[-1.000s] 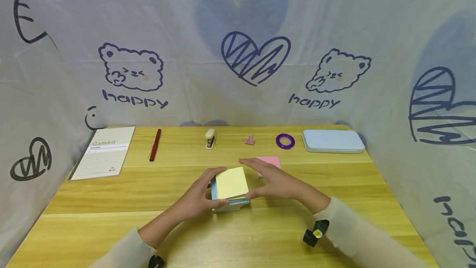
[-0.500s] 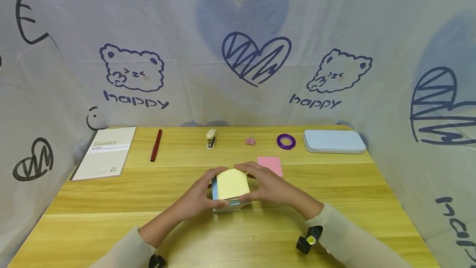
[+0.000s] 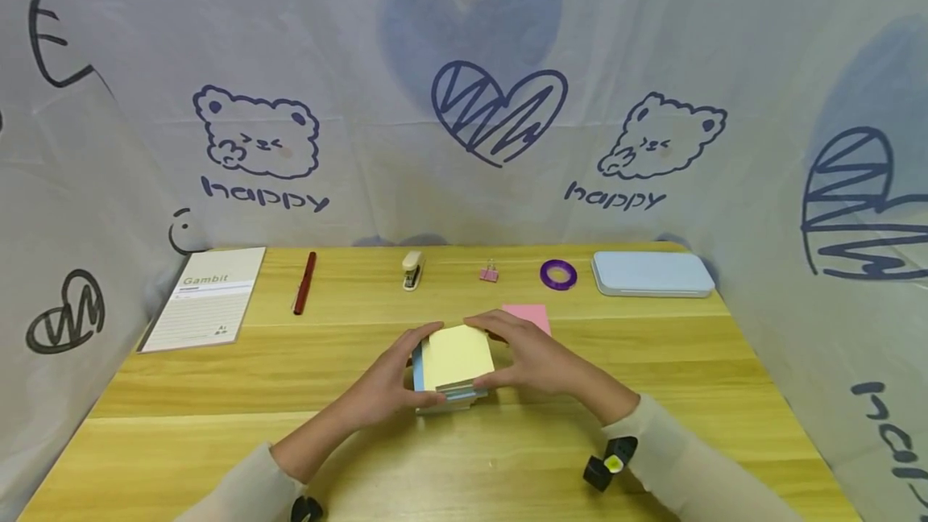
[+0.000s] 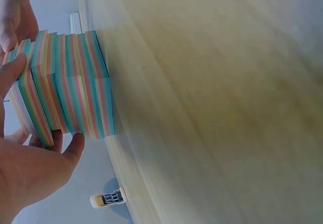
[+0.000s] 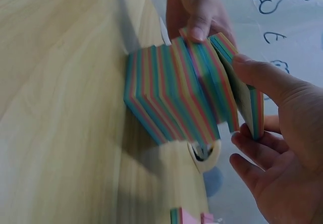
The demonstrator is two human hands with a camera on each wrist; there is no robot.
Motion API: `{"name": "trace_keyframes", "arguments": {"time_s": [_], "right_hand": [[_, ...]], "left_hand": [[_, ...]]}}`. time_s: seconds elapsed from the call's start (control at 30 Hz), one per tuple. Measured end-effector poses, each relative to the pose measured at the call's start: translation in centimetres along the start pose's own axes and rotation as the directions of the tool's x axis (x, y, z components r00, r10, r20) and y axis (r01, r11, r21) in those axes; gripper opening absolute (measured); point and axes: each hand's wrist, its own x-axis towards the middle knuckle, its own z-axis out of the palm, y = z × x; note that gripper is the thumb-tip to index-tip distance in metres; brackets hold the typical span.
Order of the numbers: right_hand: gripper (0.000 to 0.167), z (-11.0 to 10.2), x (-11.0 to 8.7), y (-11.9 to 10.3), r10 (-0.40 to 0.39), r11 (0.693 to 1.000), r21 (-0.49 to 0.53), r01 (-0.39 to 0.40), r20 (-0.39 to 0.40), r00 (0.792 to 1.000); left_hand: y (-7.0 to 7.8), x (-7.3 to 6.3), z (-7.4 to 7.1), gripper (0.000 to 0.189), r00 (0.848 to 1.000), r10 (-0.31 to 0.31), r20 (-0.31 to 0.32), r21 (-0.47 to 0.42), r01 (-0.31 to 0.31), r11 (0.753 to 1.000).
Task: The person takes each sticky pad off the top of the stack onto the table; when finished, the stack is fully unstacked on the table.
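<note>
A tall stack of sticky note pads [image 5: 166, 93], banded in blue, pink and yellow, stands on the table with uneven edges. My left hand [image 3: 387, 385] grips its upper left side, thumb in front and fingers behind. My right hand [image 3: 532, 357] pinches the top sticky note pad [image 3: 458, 354], which has a yellow upper face. In the right wrist view that pad is tilted, with a wedge-shaped gap between it and the pads below. Beyond the right hand lies a pink sticky note pad [image 3: 532, 315], partly covered by the fingers.
Along the back of the wooden table [image 3: 217, 441] lie a notepad [image 3: 206, 300], a dark red pen [image 3: 304, 283], a small stapler [image 3: 412, 271], a pink binder clip [image 3: 489, 272], a purple tape roll [image 3: 558, 275] and a pale blue case [image 3: 652, 274]. Printed cloth surrounds the table.
The right hand has come in from the right and taken hold of the top pad, which has shifted slightly rightward. The left hand stays on the stack.
</note>
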Motion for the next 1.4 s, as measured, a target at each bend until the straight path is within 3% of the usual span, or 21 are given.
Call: {"name": "trace_keyframes", "arguments": {"time_s": [0.13, 0.27, 0.5, 0.77, 0.9, 1.03, 1.17, 1.4], "right_hand": [[0.087, -0.9, -0.8, 0.8, 0.027, 0.998, 0.060, -0.026, -0.012, 1.000], [0.086, -2.2, -2.2, 2.0, 0.081, 0.996, 0.052, -0.078, -0.054, 0.995], [0.088, -5.2, -4.7, 5.7, 0.167, 0.982, 0.106, -0.157, -0.092, 0.982], [0.089, -8.2, -6.8, 10.7, 0.325, 0.945, 0.063, -0.320, -0.118, 0.938], [0.087, -8.7, -7.6, 12.7, 0.378, 0.926, 0.043, -0.375, -0.124, 0.918], [0.080, -8.6, -8.1, 14.2, 0.406, 0.913, 0.097, -0.396, -0.125, 0.905], [0.080, -8.1, -8.2, 15.4, 0.391, 0.920, 0.091, -0.382, -0.120, 0.913], [0.083, -7.7, -8.1, 15.7, 0.330, 0.938, -0.072, -0.340, -0.122, 0.936]], "left_hand": [[0.1, 0.0, 0.1, 0.097, 1.000, 0.000, -0.011, 0.016, 0.000, 1.000], [0.2, 0.0, 0.1, 0.093, 1.000, -0.002, -0.012, 0.045, 0.002, 0.999], [0.2, -0.1, 0.1, 0.090, 1.000, 0.019, -0.001, 0.053, -0.018, 0.998], [0.2, -0.1, 0.1, 0.090, 1.000, 0.006, -0.004, 0.053, -0.006, 0.999], [0.1, -0.1, 0.2, 0.090, 1.000, 0.001, -0.003, 0.053, -0.001, 0.999], [0.0, 0.0, 0.3, 0.089, 1.000, -0.004, -0.002, 0.048, 0.004, 0.999], [0.1, 0.0, 0.3, 0.090, 1.000, -0.007, 0.001, 0.045, 0.007, 0.999], [0.1, -0.1, 0.2, 0.089, 1.000, -0.004, 0.004, 0.049, 0.003, 0.999]]}}
